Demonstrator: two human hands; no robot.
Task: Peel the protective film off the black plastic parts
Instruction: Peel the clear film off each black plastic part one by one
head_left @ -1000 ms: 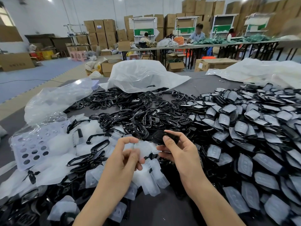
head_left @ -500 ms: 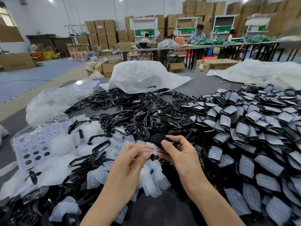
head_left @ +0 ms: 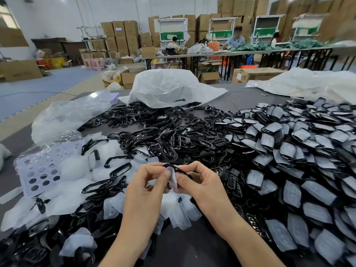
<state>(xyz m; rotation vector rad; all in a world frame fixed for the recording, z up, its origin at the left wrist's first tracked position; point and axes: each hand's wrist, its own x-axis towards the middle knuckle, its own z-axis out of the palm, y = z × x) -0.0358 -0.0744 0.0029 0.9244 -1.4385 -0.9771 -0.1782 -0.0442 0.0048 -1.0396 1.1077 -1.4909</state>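
Observation:
My right hand [head_left: 194, 182] grips a small black plastic part [head_left: 178, 169] just above the table's near middle. A whitish protective film [head_left: 172, 180] curls off the part between both hands. My left hand [head_left: 149, 183] pinches that film with thumb and forefinger. The part is mostly hidden by my fingers. A large heap of film-covered black parts [head_left: 289, 151] fills the right side. Bare black parts [head_left: 154, 128] lie in the middle and far left of it. Loose peeled films [head_left: 107, 182] are piled under and left of my hands.
A white plastic bag [head_left: 169, 89] lies at the table's far middle, another sheet [head_left: 308, 81] at far right, a clear bag [head_left: 67, 116] at left. A perforated white tray [head_left: 38, 170] sits left. Beyond the table, people work at long tables among stacked cardboard boxes.
My left hand came from apart to the right hand, took hold of the film edge, and the film now bends away from the part. Both hands lifted slightly.

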